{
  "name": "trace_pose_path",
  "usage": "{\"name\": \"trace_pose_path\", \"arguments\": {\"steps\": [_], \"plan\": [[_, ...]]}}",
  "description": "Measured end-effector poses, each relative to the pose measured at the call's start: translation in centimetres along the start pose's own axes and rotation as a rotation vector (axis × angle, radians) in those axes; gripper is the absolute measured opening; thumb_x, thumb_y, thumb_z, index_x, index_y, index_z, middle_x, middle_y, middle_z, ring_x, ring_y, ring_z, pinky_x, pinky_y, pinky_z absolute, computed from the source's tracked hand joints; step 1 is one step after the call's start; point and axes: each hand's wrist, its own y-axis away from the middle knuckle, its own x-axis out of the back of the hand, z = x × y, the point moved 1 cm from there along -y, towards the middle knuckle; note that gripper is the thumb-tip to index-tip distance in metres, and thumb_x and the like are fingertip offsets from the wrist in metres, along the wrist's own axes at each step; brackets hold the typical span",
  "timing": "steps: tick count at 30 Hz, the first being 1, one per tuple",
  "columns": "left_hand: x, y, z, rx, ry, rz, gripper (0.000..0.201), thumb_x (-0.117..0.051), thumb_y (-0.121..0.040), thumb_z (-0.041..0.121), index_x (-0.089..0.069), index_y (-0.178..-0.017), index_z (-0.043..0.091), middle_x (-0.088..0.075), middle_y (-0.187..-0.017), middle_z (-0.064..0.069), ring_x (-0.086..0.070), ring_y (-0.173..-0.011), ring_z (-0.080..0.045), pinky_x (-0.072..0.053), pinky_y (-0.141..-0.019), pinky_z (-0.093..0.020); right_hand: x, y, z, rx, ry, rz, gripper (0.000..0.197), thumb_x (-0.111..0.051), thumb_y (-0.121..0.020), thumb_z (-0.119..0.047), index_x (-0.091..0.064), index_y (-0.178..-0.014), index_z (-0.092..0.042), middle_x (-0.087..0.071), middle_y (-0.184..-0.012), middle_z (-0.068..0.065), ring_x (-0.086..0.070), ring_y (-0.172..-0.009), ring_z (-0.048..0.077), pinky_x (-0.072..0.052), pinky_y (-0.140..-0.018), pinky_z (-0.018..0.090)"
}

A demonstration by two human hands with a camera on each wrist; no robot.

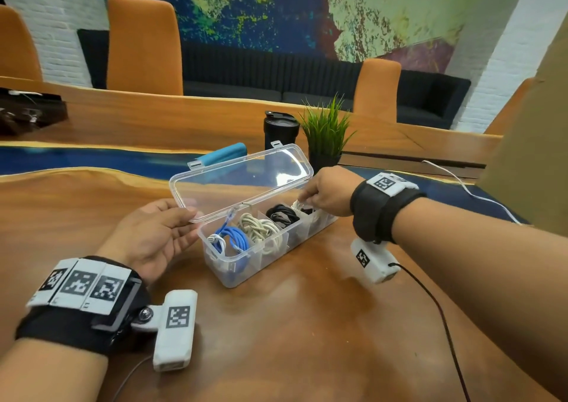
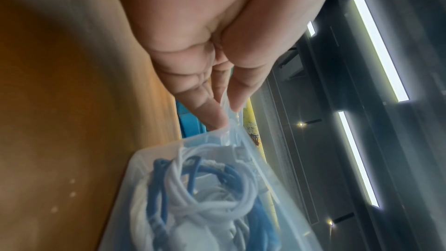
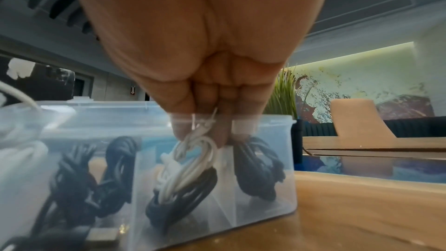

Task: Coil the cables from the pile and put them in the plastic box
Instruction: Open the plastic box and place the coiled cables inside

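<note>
Left hand (image 1: 153, 235) pinching the raised lid (image 1: 242, 180) of the plastic box (image 1: 246, 266); right hand (image 1: 325, 191) clamped on a white coiled cable (image 3: 188, 159) (over black coils) in the box's far-right compartment.

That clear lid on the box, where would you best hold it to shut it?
Pinch the lid at its free front edge, coming from the left end, as the left hand does. The hinge runs along the box's back, and the right hand occupies the other end.

A: Bg? Wall w/ big painted mural (image 1: 276, 11), white brick (image 1: 504, 63) at both sides.
B: Furniture?
A: Orange chairs (image 1: 144, 45) behind wood table (image 1: 307, 324), dark sofa (image 1: 307, 75) along wall. Ceiling strip lights (image 2: 378, 45).
</note>
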Motion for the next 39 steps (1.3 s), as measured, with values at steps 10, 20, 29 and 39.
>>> {"name": "trace_pose_path", "arguments": {"steps": [10,20,29,39], "plan": [[-1.1,0.7,0.3,-0.031,-0.04,0.042,0.011,-0.056,-0.096,0.0,-0.059,-0.102,0.009,-0.07,-0.088,-0.012,-0.064,-0.068,-0.017,-0.055,-0.05,-0.017,0.2,3.8,1.6,-0.03,0.039,0.083,0.018,-0.065,-0.091,-0.031,-0.075,-0.098,-0.018,-0.07,-0.099,-0.001,-0.061,-0.094,0.02,-0.045,-0.074,0.027],[-4.4,-1.8,2.9,0.061,-0.497,-0.128,0.025,-0.063,-0.088,-0.006,-0.059,-0.107,0.01,-0.064,-0.086,-0.014,-0.059,-0.063,-0.018,-0.054,-0.047,-0.022,3.3,9.6,5.1,-0.045,-0.144,-0.142,0.017,-0.066,-0.091,-0.03,-0.077,-0.104,-0.031,-0.074,-0.1,-0.013,-0.064,-0.092,0.007,-0.049,-0.085,0.024],[-9.7,-3.5,5.3,0.079,-0.604,-0.229,0.025,-0.061,-0.09,-0.002,-0.056,-0.101,0.02,-0.066,-0.105,-0.013,-0.064,-0.084,-0.022,-0.051,-0.089,-0.041,4.1,8.2,11.2,-0.428,-0.815,0.06,0.072,-0.073,-0.087,-0.022,-0.036,-0.149,-0.028,-0.05,-0.139,0.002,-0.053,-0.12,0.021,-0.054,-0.079,0.032],[-9.4,-1.5,7.9,-0.31,-1.151,-0.35,0.054,-0.078,-0.082,0.014,-0.055,-0.124,0.039,-0.067,-0.108,-0.007,-0.066,-0.097,-0.027,-0.054,-0.088,-0.042,5.3,13.3,7.1,-0.099,-0.131,0.217,0.083,-0.083,-0.067,-0.049,-0.044,-0.138,-0.032,-0.051,-0.134,-0.005,-0.051,-0.118,0.014,-0.046,-0.101,0.035]]}}
